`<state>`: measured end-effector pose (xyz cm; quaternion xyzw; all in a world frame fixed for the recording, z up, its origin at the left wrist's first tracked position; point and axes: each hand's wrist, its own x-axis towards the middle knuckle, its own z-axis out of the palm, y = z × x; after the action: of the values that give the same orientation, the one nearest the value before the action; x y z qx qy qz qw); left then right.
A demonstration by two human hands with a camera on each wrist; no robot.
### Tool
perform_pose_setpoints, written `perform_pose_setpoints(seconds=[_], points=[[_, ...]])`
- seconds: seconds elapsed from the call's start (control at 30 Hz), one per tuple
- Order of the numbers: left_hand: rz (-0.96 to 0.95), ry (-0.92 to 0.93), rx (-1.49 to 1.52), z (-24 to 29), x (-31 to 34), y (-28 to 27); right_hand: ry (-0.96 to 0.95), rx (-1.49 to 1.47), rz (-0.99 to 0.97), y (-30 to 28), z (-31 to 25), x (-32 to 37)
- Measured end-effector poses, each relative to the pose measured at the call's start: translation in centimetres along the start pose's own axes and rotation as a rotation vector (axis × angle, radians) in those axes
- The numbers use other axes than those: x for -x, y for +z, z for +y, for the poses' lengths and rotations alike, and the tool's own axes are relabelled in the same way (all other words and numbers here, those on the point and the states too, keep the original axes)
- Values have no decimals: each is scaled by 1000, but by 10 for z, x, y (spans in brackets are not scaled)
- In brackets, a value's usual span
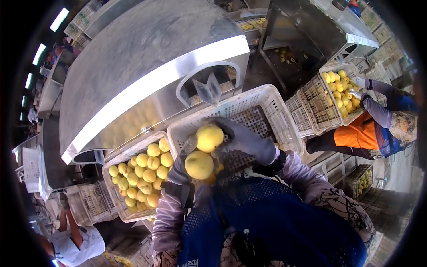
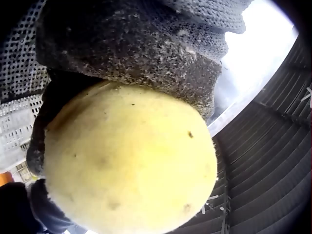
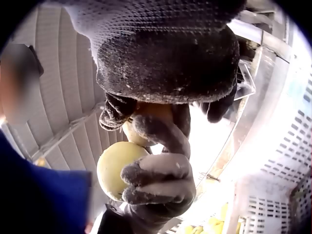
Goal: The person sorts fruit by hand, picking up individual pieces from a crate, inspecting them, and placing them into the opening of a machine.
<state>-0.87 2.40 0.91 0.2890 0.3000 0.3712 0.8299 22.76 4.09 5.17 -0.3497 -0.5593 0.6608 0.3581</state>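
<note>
Two yellow round fruits are held together over the near side of a white crate (image 1: 278,104). The gloved left hand (image 1: 180,167) grips the lower fruit (image 1: 199,165), which fills much of the left wrist view (image 2: 131,156) under dark glove fabric. The gloved right hand (image 1: 238,138) has its fingers round the upper fruit (image 1: 209,138). In the right wrist view the left hand (image 3: 163,183) curls round its fruit (image 3: 119,168), just below the right hand (image 3: 168,66). More yellow fruit shows partly beneath the hands in the head view.
A crate full of yellow fruit (image 1: 142,173) stands at the left. Behind both crates is a metal machine (image 1: 147,58) with a curved opening and a pointed metal piece (image 1: 208,90). At the right, a person in orange (image 1: 356,133) handles fruit in another crate (image 1: 340,93).
</note>
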Motion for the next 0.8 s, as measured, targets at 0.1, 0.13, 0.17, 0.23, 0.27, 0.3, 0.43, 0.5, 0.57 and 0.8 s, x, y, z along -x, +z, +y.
perform_pose_setpoints(seconds=[0.1, 0.13, 0.17, 0.23, 0.27, 0.3, 0.43, 0.5, 0.57, 0.8], points=[[-184, 2, 144, -15, -11, -34, -49, 58, 35, -1, 5, 3], [-125, 39, -11, -15, -13, -34, -49, 58, 40, -1, 4, 3], [-64, 77, -165, -15, -15, -34, -131, 287, 171, 1, 1, 2], [-158, -145, 434, -10, -22, -36, -214, 516, 307, 1, -6, -2], [0, 4, 123, -11, -24, -23, -240, 551, 330, 1, -9, -4], [157, 153, -190, -11, -25, -11, -265, 586, 353, 0, -11, -7], [20, 350, -262, 1, -33, 7, -195, 338, 309, -7, -9, -30], [168, -25, -9, 7, -35, 0, -211, 524, 493, -12, 3, -48], [9, 208, -265, -11, -28, -24, -281, 660, 611, -25, 31, -77], [189, -122, 328, -35, 10, -52, 14, 1076, 747, -34, 53, -143]])
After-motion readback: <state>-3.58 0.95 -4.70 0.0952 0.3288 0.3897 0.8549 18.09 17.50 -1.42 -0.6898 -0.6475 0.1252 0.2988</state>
